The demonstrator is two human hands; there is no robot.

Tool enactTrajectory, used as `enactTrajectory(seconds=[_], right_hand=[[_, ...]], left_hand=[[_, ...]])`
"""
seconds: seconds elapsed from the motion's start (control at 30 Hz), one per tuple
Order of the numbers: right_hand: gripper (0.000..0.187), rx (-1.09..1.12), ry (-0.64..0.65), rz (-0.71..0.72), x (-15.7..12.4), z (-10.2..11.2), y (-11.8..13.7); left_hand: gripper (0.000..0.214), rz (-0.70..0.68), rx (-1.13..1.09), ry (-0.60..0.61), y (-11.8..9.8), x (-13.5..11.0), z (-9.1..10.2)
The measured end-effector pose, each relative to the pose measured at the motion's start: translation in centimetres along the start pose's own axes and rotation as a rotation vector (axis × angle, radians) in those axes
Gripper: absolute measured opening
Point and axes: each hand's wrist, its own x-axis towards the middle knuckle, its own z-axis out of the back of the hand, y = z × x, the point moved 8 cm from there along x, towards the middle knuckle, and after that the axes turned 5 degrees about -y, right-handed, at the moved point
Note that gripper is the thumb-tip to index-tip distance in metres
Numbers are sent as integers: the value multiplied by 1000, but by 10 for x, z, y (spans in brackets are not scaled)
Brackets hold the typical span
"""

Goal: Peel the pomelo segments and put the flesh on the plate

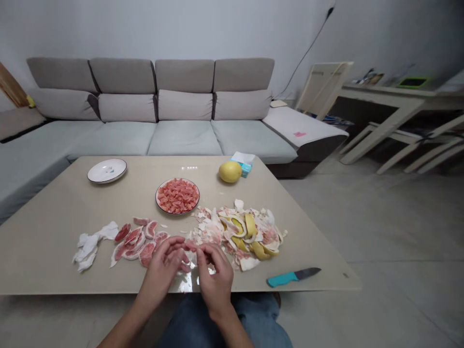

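Between my fingertips, low over the table's front edge, is a small piece of pink pomelo flesh (190,245). My left hand (167,266) pinches it from the left and my right hand (214,270) from the right. Just left of my left hand lie several pink pomelo slices (135,241) with white pith. A heap of pomelo peel (250,232), yellow rind mixed with white pith and membrane scraps, spreads beyond my right hand. Farther back sits a round plate (157,198) with a dark rim, piled with pink pomelo pieces (178,195).
A turquoise-handled knife (293,277) lies near the front right edge. Crumpled white tissue (89,246) is at the left. At the back are an oval white plate (107,171), a whole yellow pomelo (229,172) and a tissue pack (245,163). A grey sofa (181,137) stands behind the table.
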Motion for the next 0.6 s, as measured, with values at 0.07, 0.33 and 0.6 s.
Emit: enactTrajectory(seconds=[0.07, 0.33, 0.6], right_hand=[[13, -19, 31, 83, -3, -4, 7], [26, -105, 115, 268, -10, -9, 19], [30, -322, 113, 402, -18, -11, 27]], left_hand=[[41, 55, -51, 2, 2, -1, -3], [31, 24, 28, -26, 2, 3, 8], [23, -86, 142, -52, -12, -1, 10]])
